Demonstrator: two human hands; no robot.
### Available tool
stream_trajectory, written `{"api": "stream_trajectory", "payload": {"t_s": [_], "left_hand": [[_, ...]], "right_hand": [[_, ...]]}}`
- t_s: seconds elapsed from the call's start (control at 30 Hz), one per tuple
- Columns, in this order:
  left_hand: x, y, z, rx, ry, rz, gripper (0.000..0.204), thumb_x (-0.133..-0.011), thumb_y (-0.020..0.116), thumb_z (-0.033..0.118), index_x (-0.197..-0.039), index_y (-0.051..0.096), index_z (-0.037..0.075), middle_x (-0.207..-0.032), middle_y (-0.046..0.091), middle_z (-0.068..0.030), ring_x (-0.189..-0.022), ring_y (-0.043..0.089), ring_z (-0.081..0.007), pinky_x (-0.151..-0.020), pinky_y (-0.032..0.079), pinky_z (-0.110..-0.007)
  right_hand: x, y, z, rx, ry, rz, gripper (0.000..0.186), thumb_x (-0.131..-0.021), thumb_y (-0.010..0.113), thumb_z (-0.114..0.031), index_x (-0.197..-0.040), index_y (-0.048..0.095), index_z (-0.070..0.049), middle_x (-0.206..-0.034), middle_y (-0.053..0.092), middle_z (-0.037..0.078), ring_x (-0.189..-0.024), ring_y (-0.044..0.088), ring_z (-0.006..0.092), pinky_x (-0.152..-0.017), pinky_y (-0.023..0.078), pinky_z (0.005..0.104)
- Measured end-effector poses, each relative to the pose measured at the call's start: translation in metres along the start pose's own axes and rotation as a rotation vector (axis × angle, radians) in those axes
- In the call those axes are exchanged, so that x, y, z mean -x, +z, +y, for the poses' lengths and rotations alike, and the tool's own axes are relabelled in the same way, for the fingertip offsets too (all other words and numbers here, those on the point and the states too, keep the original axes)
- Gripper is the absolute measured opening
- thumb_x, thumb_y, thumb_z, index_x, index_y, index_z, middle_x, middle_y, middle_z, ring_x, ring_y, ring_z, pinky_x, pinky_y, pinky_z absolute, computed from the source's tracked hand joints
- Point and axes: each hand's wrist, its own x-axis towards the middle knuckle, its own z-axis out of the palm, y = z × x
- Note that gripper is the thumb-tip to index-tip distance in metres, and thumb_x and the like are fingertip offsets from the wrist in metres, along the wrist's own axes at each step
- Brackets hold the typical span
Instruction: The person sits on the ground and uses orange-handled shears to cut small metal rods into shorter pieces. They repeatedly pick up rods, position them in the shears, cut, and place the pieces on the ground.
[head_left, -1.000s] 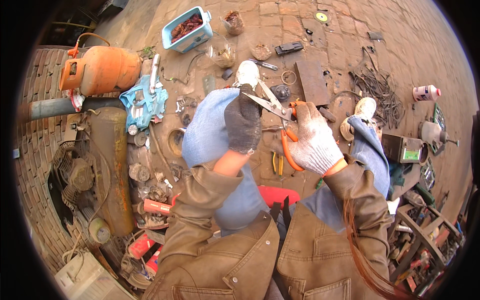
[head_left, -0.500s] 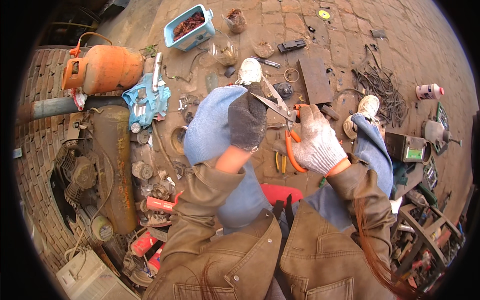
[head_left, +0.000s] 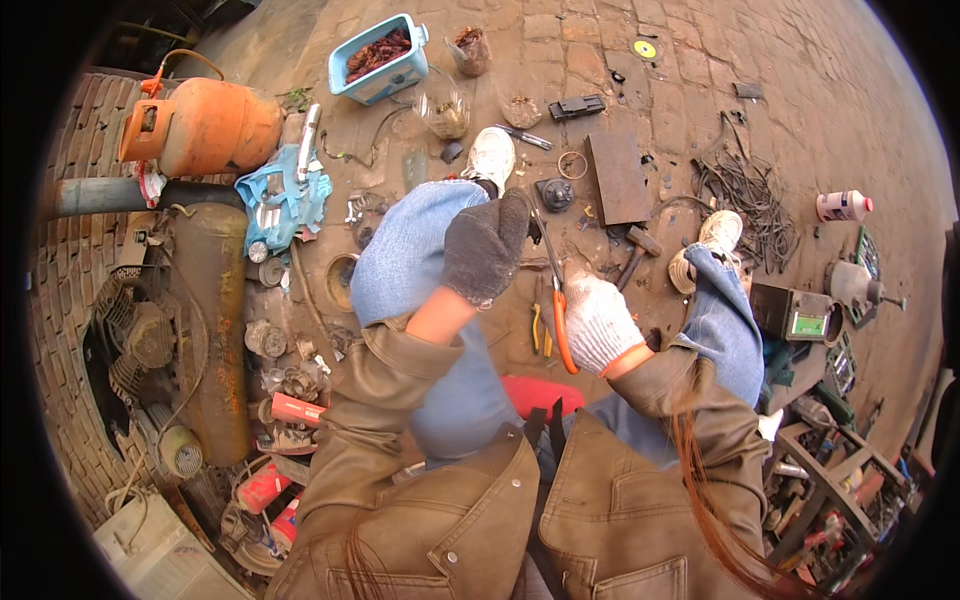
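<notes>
My right hand [head_left: 598,315], in a whitish knit glove, is closed round the orange handle of a pair of scissors [head_left: 560,310]. The blades point up and away and look narrow, seen nearly edge-on. At their tips is my left hand [head_left: 487,245], in a dark grey glove, its fingers curled closed. Whatever those fingers pinch, if anything, is too small or hidden to tell. Both hands are over the ground between my knees. Below them lie yellow-handled pliers [head_left: 546,328], and a hammer [head_left: 636,255] rests just beyond my right hand.
Ahead lie a dark metal block [head_left: 616,180], a blue tub [head_left: 378,80] of reddish scrap and clear bags [head_left: 443,115]. An orange gas cylinder [head_left: 220,127] and a blue plastic bag [head_left: 285,205] are at left. Tangled cables [head_left: 750,205] and a metal box [head_left: 797,312] lie to the right.
The scissors' blades were spread wide; now they look narrow and turned edge-on. My right hand has turned with them and shifted left. My left hand stays closed near the tips.
</notes>
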Motion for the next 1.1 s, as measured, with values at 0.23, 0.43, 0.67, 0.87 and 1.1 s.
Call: {"api": "stream_trajectory", "payload": {"t_s": [0.23, 0.43, 0.67, 0.87, 1.1], "left_hand": [[0.005, -0.003, -0.007, -0.199, 0.153, -0.058, 0.018, -0.094, 0.049, 0.020, -0.090, 0.058, 0.004, -0.068, 0.061, -0.0160, -0.061, 0.060, -0.0358, -0.051, 0.043, -0.046], [0.011, -0.005, -0.020, -0.234, 0.232, -0.102, 0.014, -0.091, 0.052, 0.015, -0.096, 0.059, 0.004, -0.068, 0.061, -0.0126, -0.058, 0.060, -0.0321, -0.047, 0.042, -0.043], [0.017, -0.005, -0.018, -0.298, 0.320, -0.065, 0.014, -0.090, 0.056, 0.017, -0.094, 0.059, 0.005, -0.066, 0.060, -0.0117, -0.057, 0.059, -0.0313, -0.046, 0.042, -0.042], [0.020, -0.005, -0.018, -0.250, 0.275, -0.128, 0.015, -0.090, 0.055, 0.020, -0.084, 0.058, 0.007, -0.066, 0.060, -0.0117, -0.058, 0.059, -0.0325, -0.048, 0.042, -0.043], [0.028, -0.006, -0.023, -0.140, 0.192, -0.257, 0.017, -0.090, 0.055, 0.020, -0.078, 0.056, 0.008, -0.066, 0.059, -0.0120, -0.060, 0.060, -0.0338, -0.050, 0.044, -0.044]], "right_hand": [[0.003, 0.011, 0.005, -0.311, -0.161, -0.203, 0.022, -0.087, 0.052, -0.018, -0.082, 0.054, 0.003, -0.060, 0.056, 0.016, -0.054, 0.057, 0.0276, -0.053, 0.047, 0.0381], [0.010, -0.010, -0.007, -0.932, 0.157, -0.524, 0.027, -0.091, 0.048, -0.019, -0.074, 0.054, 0.002, -0.055, 0.056, 0.012, -0.049, 0.056, 0.0199, -0.046, 0.044, 0.0319], [0.012, -0.008, -0.007, -1.359, 0.326, -0.713, 0.021, -0.089, 0.049, -0.015, -0.073, 0.049, -0.001, -0.056, 0.052, 0.012, -0.048, 0.055, 0.0250, -0.047, 0.047, 0.0357], [0.015, -0.008, 0.001, -1.546, 0.473, -0.852, 0.019, -0.087, 0.052, -0.017, -0.073, 0.046, -0.005, -0.063, 0.044, 0.005, -0.052, 0.046, 0.0198, -0.049, 0.043, 0.0366], [0.014, -0.004, 0.017, -1.632, 0.551, -1.090, 0.022, -0.089, 0.053, -0.017, -0.073, 0.045, -0.003, -0.061, 0.040, 0.004, -0.050, 0.039, 0.0153, -0.046, 0.034, 0.0300]]}}
